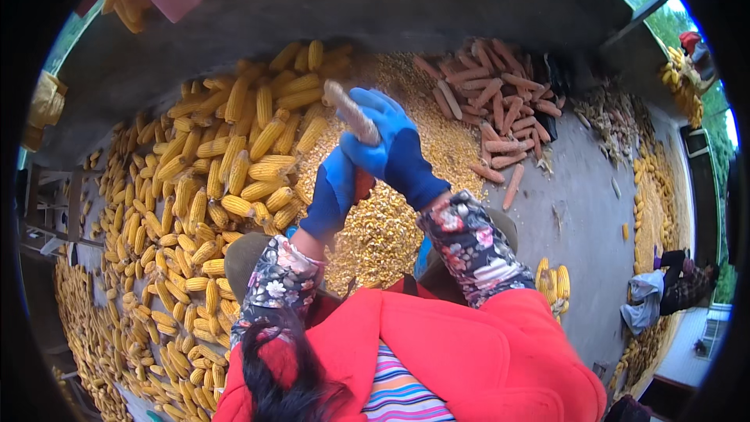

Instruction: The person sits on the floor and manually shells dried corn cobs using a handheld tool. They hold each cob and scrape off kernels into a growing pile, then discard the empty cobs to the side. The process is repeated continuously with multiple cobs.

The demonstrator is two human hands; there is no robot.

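Both my hands wear blue work gloves and meet in front of me, over a heap of loose corn kernels. My right hand is closed around a pale, stripped corn cob, whose far end points up and left. Just below and against it is my left hand, with its fingers curled. A small red object shows between the left palm and the right wrist; most of it is hidden, so I cannot tell what it is.
Unshelled yellow corn ears spread across the left side. Bare reddish cobs lie piled at upper right, beside dry husks. A few ears rest on the concrete floor. Another person is at the far right.
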